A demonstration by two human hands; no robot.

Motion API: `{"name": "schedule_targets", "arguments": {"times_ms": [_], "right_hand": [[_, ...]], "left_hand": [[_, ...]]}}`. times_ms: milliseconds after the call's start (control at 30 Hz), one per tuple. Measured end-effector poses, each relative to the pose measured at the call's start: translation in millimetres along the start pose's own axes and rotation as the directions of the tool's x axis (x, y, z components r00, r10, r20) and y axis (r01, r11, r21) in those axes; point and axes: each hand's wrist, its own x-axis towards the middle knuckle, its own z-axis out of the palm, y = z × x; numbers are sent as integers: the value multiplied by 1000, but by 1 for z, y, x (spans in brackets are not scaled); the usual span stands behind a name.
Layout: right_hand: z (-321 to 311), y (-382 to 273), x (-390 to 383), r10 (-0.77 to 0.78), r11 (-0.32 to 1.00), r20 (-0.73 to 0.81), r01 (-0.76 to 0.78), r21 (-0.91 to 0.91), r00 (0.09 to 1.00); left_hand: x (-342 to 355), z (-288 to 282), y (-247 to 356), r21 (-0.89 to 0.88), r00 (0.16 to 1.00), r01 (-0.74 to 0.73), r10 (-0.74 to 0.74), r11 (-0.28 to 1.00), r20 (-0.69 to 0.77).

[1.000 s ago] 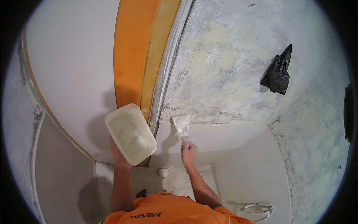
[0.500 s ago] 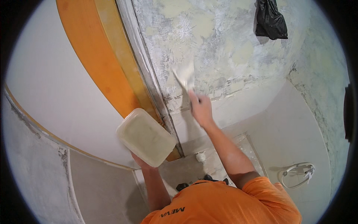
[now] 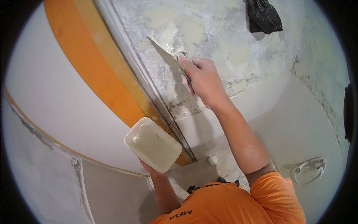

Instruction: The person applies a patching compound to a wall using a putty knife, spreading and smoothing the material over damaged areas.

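Note:
In my right hand [image 3: 204, 80] is a putty knife [image 3: 168, 40], fingers closed round its handle, which shows some red. Its wide blade, smeared with pale paste, lies at the patchy grey-and-cream wall [image 3: 231, 48]; whether the whole edge touches I cannot tell. My left hand [image 3: 150, 167] supports a cream plastic tub [image 3: 153, 145] from beneath, so most of its fingers are hidden. The tub is a rounded rectangle with pale filler inside, held low beside the door frame.
An orange-and-white door panel [image 3: 89, 71] and a grey metal-like frame strip [image 3: 140, 71] run along the left. A black plastic bag [image 3: 264, 16] hangs at upper right. White cable [image 3: 307, 171] loops from the right wall. A small white object [image 3: 213, 159] sits low down.
My right hand has moved the putty knife up and left along the wall. My left hand still holds the tub low, while the whole view has shifted slightly.

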Motion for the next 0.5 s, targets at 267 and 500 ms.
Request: {"name": "schedule_targets", "arguments": {"times_ms": [267,500], "right_hand": [[-40,183,-82,174,931,-243,-239,-275,954],[-64,174,-141,464,857,-217,-497,-134,859]], "left_hand": [[-1,-6,-10,41,999,14,-13,999,-34],[-9,22,4,-49,998,56,-58,997,-29]]}}
